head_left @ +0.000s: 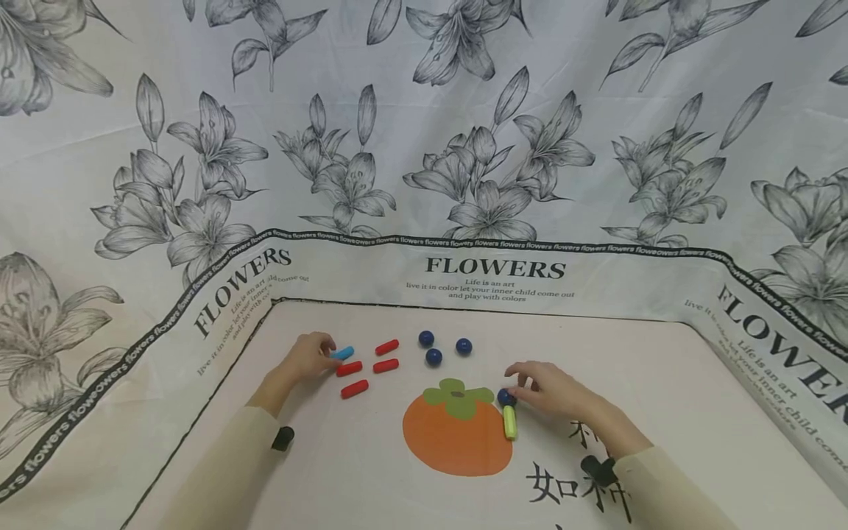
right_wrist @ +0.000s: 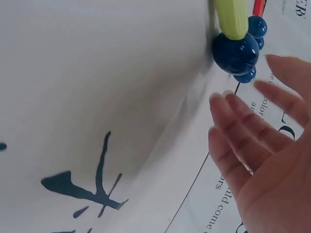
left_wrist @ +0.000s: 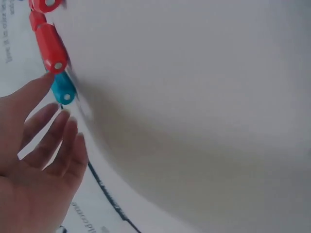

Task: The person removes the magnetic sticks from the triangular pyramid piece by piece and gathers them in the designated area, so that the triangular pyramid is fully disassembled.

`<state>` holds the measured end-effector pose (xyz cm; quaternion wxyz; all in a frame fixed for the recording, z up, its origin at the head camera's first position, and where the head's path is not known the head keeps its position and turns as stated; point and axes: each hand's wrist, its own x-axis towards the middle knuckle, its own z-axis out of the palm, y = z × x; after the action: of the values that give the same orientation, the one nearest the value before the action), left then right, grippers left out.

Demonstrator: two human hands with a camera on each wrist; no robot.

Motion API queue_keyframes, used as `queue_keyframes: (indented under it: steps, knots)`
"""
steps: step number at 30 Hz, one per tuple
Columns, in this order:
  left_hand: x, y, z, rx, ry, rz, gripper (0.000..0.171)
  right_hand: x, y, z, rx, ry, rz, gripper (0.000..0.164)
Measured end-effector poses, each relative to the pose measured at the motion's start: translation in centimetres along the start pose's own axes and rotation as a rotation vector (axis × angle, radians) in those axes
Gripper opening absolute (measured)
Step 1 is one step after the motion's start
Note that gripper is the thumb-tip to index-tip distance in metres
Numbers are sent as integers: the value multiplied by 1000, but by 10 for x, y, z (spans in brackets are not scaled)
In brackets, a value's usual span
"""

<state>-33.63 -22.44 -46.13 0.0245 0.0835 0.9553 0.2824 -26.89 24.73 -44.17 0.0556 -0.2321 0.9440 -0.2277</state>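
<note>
My left hand [head_left: 308, 357] is at the near end of a blue magnetic rod [head_left: 342, 353]. In the left wrist view that rod [left_wrist: 64, 88] lies between the thumb and the loosely bent fingers, and no firm grip shows. A red rod [head_left: 350, 369] lies just beside the thumb. My right hand [head_left: 546, 389] is next to a dark blue ball [head_left: 506, 397], its fingers spread. The right wrist view shows a small gap between the fingertips and the ball [right_wrist: 235, 53]. A yellow-green rod [head_left: 509, 423] meets that ball end-on.
More red rods [head_left: 386, 365] lie right of my left hand. Three blue balls [head_left: 433, 357] sit loose towards the back middle. The white table cover bears a printed orange persimmon [head_left: 457, 438] and black characters. A flower-printed cloth [head_left: 490, 184] hangs behind the table.
</note>
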Motion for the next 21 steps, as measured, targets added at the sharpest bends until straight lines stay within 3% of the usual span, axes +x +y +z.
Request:
queue_keyframes:
  steps: [3,6,9,16,21]
  knots:
    - [-8,10,-2,-13,48,48,34,0,0,-2,32,-43,-95,39]
    - [-13,30,1,-9,59,102,34,0,0,-2,37,-68,-160,45]
    - [-18,57,9,3,17,161,32,1,-1,1,42,-82,-174,41]
    - [-28,114,36,25,-116,369,27,8,-2,5,37,-87,-122,34]
    - [-32,144,62,61,-234,396,30,11,-4,6,35,-67,-75,28]
